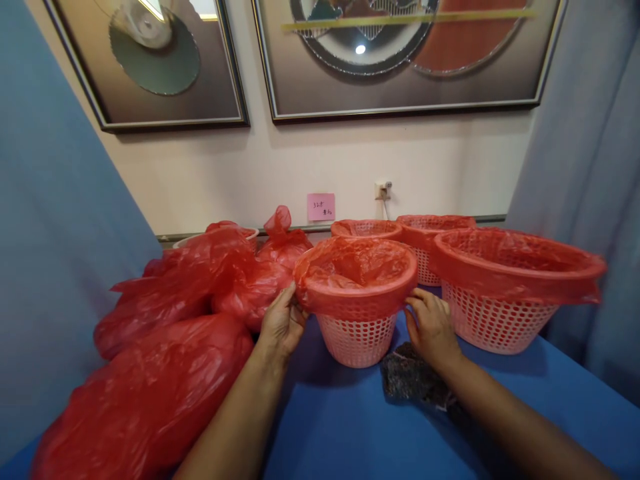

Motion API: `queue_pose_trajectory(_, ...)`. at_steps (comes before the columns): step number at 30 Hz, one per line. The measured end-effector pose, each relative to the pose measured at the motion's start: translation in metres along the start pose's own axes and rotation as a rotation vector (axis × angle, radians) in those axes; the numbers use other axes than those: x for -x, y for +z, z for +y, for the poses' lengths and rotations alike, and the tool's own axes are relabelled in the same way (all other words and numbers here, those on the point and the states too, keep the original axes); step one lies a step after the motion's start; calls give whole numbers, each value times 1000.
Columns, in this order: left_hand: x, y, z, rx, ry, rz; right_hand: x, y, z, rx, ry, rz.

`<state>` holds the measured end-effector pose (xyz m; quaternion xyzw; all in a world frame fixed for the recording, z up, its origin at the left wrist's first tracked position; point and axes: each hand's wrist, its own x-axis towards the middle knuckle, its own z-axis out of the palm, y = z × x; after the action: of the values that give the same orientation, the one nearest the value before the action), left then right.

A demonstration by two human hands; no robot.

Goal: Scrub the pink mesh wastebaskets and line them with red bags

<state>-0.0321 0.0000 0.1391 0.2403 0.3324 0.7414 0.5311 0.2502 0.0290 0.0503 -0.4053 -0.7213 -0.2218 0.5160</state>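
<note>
A pale pink perforated plastic basket stands upright on the blue table in front of me. A red plastic bag lines it, its edge folded down over the rim. My left hand is at the left side of the rim, fingers closed on the bag's edge. On the opposite side, my right hand pinches the bag's edge below the rim; some fingertips are hidden. Under the right wrist lies a dark, crumpled bundle, touching or close to the basket's foot; its kind is unclear.
Several filled red plastic bags crowd the left side. A large bag-lined basket stands at the right, with two more lined baskets behind. A pink note and a wall socket are on the wall. Curtains flank both sides.
</note>
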Motion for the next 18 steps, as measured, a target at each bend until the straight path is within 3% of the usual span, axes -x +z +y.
queue_pose_trajectory(2, 0, 2, -2, -28, 4, -12, -4, -10, -13, -63, 37, 52)
queue_pose_trajectory(5, -3, 4, -8, -56, 38, -5, -30, -29, -47, -175, -57, 80)
queue_pose_trajectory(7, -8, 5, -10, -71, 85, 29, -52, -36, -71, -204, -132, -1)
queue_pose_trajectory(10, -18, 4, -8, -89, 162, 81, -75, -29, -93, -210, -126, -124)
queue_pose_trajectory(13, -22, 0, -7, -102, 182, 100, -80, -13, -85, -243, -90, -143)
queue_pose_trajectory(18, 0, -10, -15, -180, 50, 60, -75, -6, -39, -280, -102, -78)
